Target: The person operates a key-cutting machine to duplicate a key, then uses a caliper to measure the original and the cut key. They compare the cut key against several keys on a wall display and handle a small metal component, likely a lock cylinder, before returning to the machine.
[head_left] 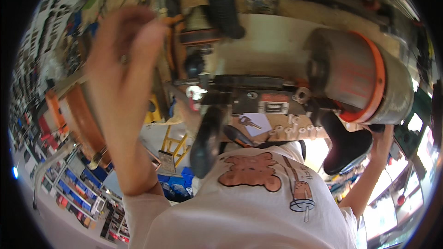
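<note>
My left hand (122,55) is raised at the upper left, smeared by motion. Its fingers curl toward the thumb, and a tiny glint shows between them that I cannot make out. Low at the right, my right hand (380,133) reaches up beneath a grey motor housing (348,69) with an orange band; its fingers are hidden. The housing belongs to a bench machine (249,97) in front of me. Two black handles, a left one (206,143) and a right one (347,144), stick out toward me. A key (249,122) lies on white paper (260,129) between them.
A black-handled tool (237,136) lies beside the paper, with several small pale rings (288,130) along the wooden edge. A ribbed black hose (221,2) rises behind the machine. An orange-brown box-like object (83,115) and a yellow stepladder (173,147) stand left.
</note>
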Demonstrator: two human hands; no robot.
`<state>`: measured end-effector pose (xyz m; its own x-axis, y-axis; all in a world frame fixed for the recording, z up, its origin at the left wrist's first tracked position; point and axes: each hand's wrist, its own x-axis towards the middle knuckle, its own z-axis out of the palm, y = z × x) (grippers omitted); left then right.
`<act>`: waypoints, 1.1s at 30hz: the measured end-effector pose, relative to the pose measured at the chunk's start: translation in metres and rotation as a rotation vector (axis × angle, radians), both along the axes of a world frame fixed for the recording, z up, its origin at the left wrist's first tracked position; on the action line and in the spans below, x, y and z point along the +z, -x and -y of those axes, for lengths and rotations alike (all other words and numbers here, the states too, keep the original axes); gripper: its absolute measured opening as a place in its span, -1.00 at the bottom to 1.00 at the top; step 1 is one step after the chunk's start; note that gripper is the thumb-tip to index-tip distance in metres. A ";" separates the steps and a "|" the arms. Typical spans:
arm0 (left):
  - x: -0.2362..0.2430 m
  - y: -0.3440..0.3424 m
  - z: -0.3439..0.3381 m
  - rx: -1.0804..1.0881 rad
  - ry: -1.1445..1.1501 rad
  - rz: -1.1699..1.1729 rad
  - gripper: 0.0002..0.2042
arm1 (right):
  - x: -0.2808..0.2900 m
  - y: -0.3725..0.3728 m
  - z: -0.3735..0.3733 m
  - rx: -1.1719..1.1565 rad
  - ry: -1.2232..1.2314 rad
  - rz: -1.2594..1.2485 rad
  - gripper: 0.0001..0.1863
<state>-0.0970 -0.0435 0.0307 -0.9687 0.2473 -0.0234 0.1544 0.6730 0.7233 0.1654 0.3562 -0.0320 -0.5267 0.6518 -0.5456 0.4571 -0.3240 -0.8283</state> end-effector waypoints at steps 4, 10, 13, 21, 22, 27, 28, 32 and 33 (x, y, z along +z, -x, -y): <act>0.003 0.023 -0.018 -0.182 0.285 0.285 -0.70 | 0.007 0.002 -0.005 0.085 0.043 -0.073 -0.51; -0.005 0.027 -0.014 -0.261 0.148 0.288 -0.67 | 0.000 -0.008 -0.011 0.119 0.157 -0.183 -0.53; -0.009 0.026 -0.004 -0.188 -0.107 0.459 -0.68 | -0.001 0.003 -0.006 0.151 0.179 -0.166 -0.53; -0.015 0.020 0.005 -0.252 -0.152 0.311 -0.74 | 0.005 0.001 -0.001 0.064 0.094 -0.094 -0.51; -0.014 0.017 0.003 -0.256 -0.090 0.258 -0.74 | 0.003 0.000 -0.003 0.068 0.103 -0.106 -0.52; 0.008 -0.013 -0.004 -0.435 0.220 -0.160 -0.72 | -0.002 -0.004 -0.005 0.158 0.134 -0.182 -0.55; 0.010 -0.019 -0.003 -0.398 0.297 -0.146 -0.72 | -0.003 -0.001 -0.006 0.169 0.135 -0.175 -0.55; 0.010 -0.022 -0.012 -0.457 0.420 -0.330 -0.74 | 0.006 0.011 0.007 0.227 0.164 -0.206 -0.62; 0.009 -0.022 -0.011 -0.493 0.433 -0.327 -0.72 | 0.007 0.008 0.005 0.187 0.155 -0.192 -0.62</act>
<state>-0.0754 -0.0327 0.0394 -0.7217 0.6902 0.0536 0.6754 0.6850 0.2733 0.1578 0.3508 -0.0252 -0.7326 0.4505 -0.5103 0.3608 -0.3787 -0.8523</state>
